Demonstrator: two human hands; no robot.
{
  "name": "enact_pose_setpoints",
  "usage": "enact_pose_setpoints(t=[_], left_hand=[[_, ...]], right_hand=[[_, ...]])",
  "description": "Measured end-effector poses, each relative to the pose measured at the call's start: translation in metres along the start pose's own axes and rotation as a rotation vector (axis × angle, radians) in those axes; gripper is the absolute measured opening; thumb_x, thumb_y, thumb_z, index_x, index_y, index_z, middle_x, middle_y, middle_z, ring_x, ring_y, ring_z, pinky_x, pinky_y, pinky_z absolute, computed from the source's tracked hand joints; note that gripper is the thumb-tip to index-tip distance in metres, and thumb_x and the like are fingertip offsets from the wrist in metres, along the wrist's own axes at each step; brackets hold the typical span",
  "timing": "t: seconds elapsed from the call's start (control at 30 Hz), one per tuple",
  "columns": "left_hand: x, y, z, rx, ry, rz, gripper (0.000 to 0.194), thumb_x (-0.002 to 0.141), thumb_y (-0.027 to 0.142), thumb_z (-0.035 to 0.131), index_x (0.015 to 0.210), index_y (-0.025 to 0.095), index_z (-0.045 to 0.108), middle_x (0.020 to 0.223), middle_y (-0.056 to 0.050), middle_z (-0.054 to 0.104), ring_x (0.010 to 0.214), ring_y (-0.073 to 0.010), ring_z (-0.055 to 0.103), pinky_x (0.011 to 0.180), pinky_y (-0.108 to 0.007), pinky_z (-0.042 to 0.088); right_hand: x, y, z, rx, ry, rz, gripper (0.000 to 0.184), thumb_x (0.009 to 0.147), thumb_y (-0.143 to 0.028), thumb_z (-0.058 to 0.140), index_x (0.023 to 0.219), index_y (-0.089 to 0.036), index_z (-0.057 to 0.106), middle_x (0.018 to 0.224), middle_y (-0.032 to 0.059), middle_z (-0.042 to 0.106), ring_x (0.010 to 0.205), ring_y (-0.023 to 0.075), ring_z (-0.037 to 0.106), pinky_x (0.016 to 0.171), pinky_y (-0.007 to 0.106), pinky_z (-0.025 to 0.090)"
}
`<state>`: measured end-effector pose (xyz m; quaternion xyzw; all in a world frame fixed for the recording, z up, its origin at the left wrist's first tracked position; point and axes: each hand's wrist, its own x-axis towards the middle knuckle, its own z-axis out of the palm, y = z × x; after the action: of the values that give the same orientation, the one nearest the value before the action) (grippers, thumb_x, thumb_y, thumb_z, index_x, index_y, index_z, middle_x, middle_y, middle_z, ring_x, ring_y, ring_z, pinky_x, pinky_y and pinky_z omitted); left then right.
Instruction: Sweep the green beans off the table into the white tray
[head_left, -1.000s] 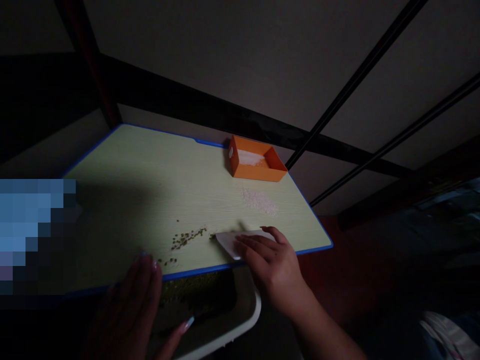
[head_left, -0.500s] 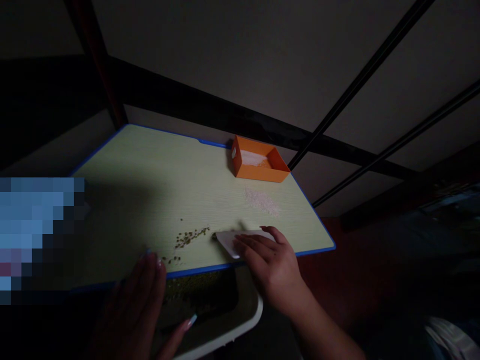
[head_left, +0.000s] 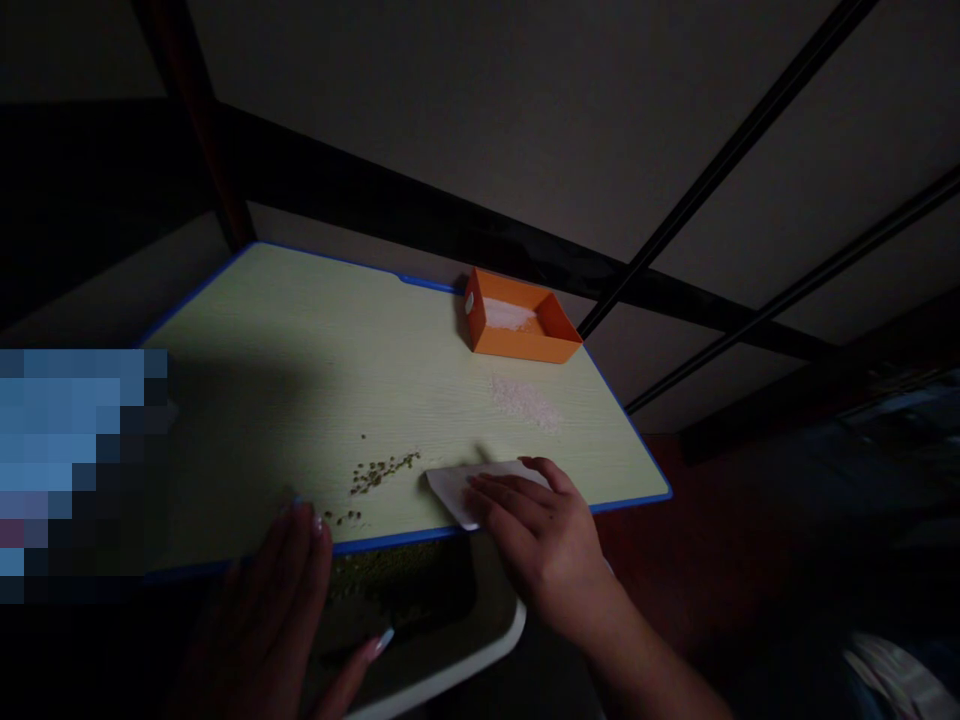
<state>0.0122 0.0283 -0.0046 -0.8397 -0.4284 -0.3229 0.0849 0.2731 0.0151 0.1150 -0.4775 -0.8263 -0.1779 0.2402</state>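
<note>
My right hand (head_left: pixel 551 530) presses a white card (head_left: pixel 454 492), likely stiff paper, low over the tabletop near its front edge; the fingers lie on top of it and the thumb is on the far side. Left of the card is a scatter of small green beans (head_left: pixel 382 470). My left hand (head_left: pixel 281 590) is at the front edge, fingers stretched out and thumb apart, holding nothing. Below the edge, between both hands, a pale-rimmed tub (head_left: pixel 495 645) contains many green beans (head_left: pixel 409 565). Dim light hides much of its inside.
Toward the back right of the blue-edged table (head_left: pixel 300 310) stands an orange box (head_left: pixel 525 343) with white grains inside. A patch of white grains (head_left: pixel 525 400) lies in front of it. A panelled wall (head_left: pixel 480 120) rises behind. The left side is blurred by pixels.
The card has shifted slightly left and toward the front edge with my right hand. The dark beans seen at its left corner no longer show there. My left hand has stayed put.
</note>
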Motion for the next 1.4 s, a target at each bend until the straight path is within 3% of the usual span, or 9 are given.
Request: enact_pose_setpoints(t=[0.13, 0.37, 0.63, 0.8, 0.9, 1.0, 1.1, 1.4], left_hand=[[-0.004, 0.001, 0.003, -0.019, -0.015, -0.030, 0.090, 0.083, 0.050, 0.050, 0.160, 0.017, 0.017, 0.172, -0.014, 0.028, 0.149, -0.0440, 0.041, 0.101, -0.067, 0.050], [-0.002, 0.000, 0.001, -0.051, -0.024, -0.017, 0.088, 0.085, 0.048, 0.052, 0.160, 0.018, 0.015, 0.177, -0.006, 0.013, 0.160, -0.0338, 0.023, 0.122, -0.057, 0.033], [-0.003, 0.000, -0.001, -0.059, -0.079, -0.048, 0.087, 0.087, 0.050, 0.049, 0.160, 0.019, 0.014, 0.177, -0.009, 0.011, 0.159, -0.0392, 0.025, 0.120, -0.061, 0.035], [-0.001, 0.002, -0.004, -0.069, -0.082, -0.076, 0.088, 0.087, 0.052, 0.049, 0.161, 0.023, 0.011, 0.175, -0.011, 0.019, 0.155, -0.0421, 0.032, 0.114, -0.065, 0.042], [0.001, 0.002, -0.005, -0.051, -0.077, -0.056, 0.087, 0.087, 0.051, 0.048, 0.161, 0.020, 0.012, 0.174, -0.014, 0.024, 0.152, -0.0429, 0.038, 0.109, -0.064, 0.046], [0.002, 0.002, -0.004, -0.043, -0.064, -0.053, 0.086, 0.088, 0.052, 0.047, 0.160, 0.019, 0.014, 0.173, -0.015, 0.026, 0.151, -0.0429, 0.039, 0.110, -0.064, 0.045], [0.000, 0.003, -0.004, -0.038, -0.062, -0.050, 0.086, 0.088, 0.053, 0.048, 0.160, 0.017, 0.014, 0.173, -0.016, 0.024, 0.154, -0.0419, 0.035, 0.113, -0.062, 0.042], [0.001, 0.003, -0.005, -0.038, -0.093, -0.074, 0.086, 0.090, 0.060, 0.042, 0.160, 0.020, 0.013, 0.168, -0.019, 0.035, 0.151, -0.0418, 0.040, 0.111, -0.064, 0.045]], right_hand=[[-0.002, -0.001, 0.001, 0.004, -0.003, -0.015, 0.026, 0.105, -0.013, 0.046, 0.106, -0.016, 0.072, 0.109, 0.0027, 0.083, 0.093, 0.0187, 0.078, 0.096, 0.042, 0.047], [-0.005, -0.011, 0.002, 0.031, 0.017, -0.018, 0.022, 0.105, -0.015, 0.050, 0.107, -0.017, 0.072, 0.109, 0.0025, 0.083, 0.098, 0.0187, 0.077, 0.102, 0.041, 0.045], [0.000, -0.017, -0.013, 0.067, -0.062, -0.019, 0.023, 0.106, -0.017, 0.047, 0.106, -0.017, 0.070, 0.107, 0.0018, 0.083, 0.092, 0.0170, 0.076, 0.104, 0.042, 0.041], [0.024, 0.017, -0.023, 0.115, -0.210, 0.063, 0.030, 0.101, -0.012, 0.044, 0.109, -0.017, 0.073, 0.088, 0.0043, 0.081, 0.074, 0.0187, 0.074, 0.090, 0.042, 0.048], [0.041, 0.049, -0.024, 0.208, -0.288, 0.289, 0.027, 0.099, -0.020, 0.052, 0.117, -0.019, 0.072, 0.095, 0.0081, 0.081, 0.081, 0.0202, 0.073, 0.072, 0.032, 0.049], [0.052, 0.072, -0.018, 0.276, -0.349, 0.417, 0.022, 0.093, -0.016, 0.058, 0.109, -0.018, 0.073, 0.097, 0.0099, 0.080, 0.084, 0.0208, 0.072, 0.073, 0.030, 0.048], [0.058, 0.079, -0.005, 0.340, -0.417, 0.437, 0.018, 0.091, -0.014, 0.061, 0.103, -0.017, 0.073, 0.097, 0.0102, 0.080, 0.085, 0.0203, 0.071, 0.074, 0.029, 0.048], [0.085, 0.055, 0.022, 0.461, -0.576, 0.340, 0.017, 0.093, -0.018, 0.061, 0.103, -0.016, 0.075, 0.096, 0.0091, 0.079, 0.082, 0.0185, 0.069, 0.073, 0.031, 0.047]])
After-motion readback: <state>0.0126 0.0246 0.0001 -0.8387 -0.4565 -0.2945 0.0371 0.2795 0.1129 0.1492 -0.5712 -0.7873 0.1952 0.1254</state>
